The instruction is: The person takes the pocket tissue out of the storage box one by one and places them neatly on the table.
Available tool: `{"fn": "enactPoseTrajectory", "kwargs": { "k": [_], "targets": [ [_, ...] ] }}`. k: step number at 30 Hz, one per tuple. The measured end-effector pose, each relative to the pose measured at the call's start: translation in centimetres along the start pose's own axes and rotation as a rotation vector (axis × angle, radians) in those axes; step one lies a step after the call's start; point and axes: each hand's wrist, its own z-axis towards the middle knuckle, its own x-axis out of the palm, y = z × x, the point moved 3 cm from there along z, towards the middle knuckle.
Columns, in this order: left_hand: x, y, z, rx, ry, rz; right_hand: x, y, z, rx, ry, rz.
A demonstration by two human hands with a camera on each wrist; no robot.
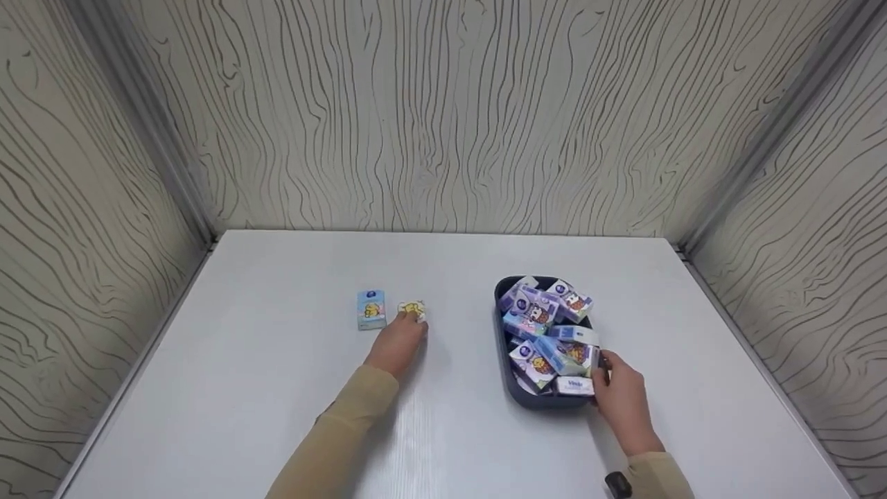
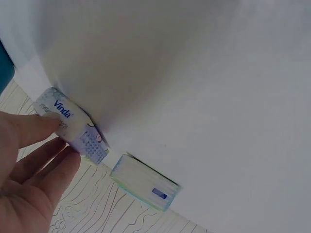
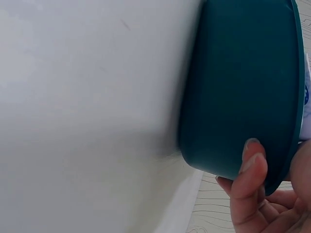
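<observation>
My left hand [image 1: 398, 344] pinches a small Vinda tissue pack [image 2: 80, 126] between thumb and fingers, at the table surface. Just to its left in the head view, a light-blue tissue pack [image 1: 371, 310] stands apart from the hand. A dark blue-green plastic bin [image 3: 243, 87] stands on the right, heaped with several purple, blue and white tissue packs [image 1: 537, 308]. At the bin's near right side, my right hand [image 1: 621, 391] grips the rim, with fingers against the outer wall and the thumb over the edge.
The white table [image 1: 242, 388] carries the bin and packs. Wood-grain patterned panels [image 1: 443, 118] close it in at the back and both sides, with grey metal posts [image 1: 138, 118] at the corners.
</observation>
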Motion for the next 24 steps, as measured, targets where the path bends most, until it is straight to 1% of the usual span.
{"fn": "enactPoseTrajectory", "kwargs": {
  "k": [4, 8, 12, 15, 18, 22, 24],
  "targets": [
    [0.0, 0.7, 0.4, -0.001, -0.027, 0.031, 0.0, -0.1, 0.1, -0.003, -0.008, 0.0],
    [-0.1, 1.4, 0.5, -0.006, -0.056, 0.042, 0.0, -0.2, 0.1, -0.005, -0.01, -0.006],
    [-0.3, 2.2, 0.4, -0.009, -0.078, 0.052, 0.0, -0.2, 0.1, -0.029, -0.028, -0.014],
    [-0.4, 2.9, 0.3, -0.016, -0.081, 0.053, -0.1, -0.2, 0.0, -0.04, -0.033, -0.012],
    [-0.5, 3.5, 0.1, -0.037, -0.079, 0.032, -0.1, -0.2, 0.0, -0.03, -0.019, 0.001],
    [-0.5, 4.2, 0.0, -0.07, -0.052, 0.007, -0.1, -0.2, 0.0, -0.016, -0.006, 0.001],
    [-0.5, 4.4, -0.1, -0.076, -0.038, -0.003, -0.1, -0.2, 0.0, -0.013, -0.003, 0.003]
  ]
}}
